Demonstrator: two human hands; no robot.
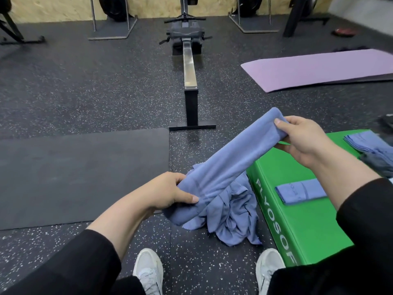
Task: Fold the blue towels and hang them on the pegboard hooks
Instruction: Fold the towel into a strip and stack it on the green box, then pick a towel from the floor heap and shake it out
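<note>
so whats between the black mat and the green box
In the head view, the pile of blue towels lies on the speckled floor between the black mat and the green box, right against the box.

Single head-worn view, angled forward and down, close over both forearms, gym floor beyond.

1. A gym – speckled black rubber floor throughout
2. Rowing machine ahead, purple exercise mat and black mat laid out
3. Green plyo box; dark shapes by the wall – possibly weight plates
</note>
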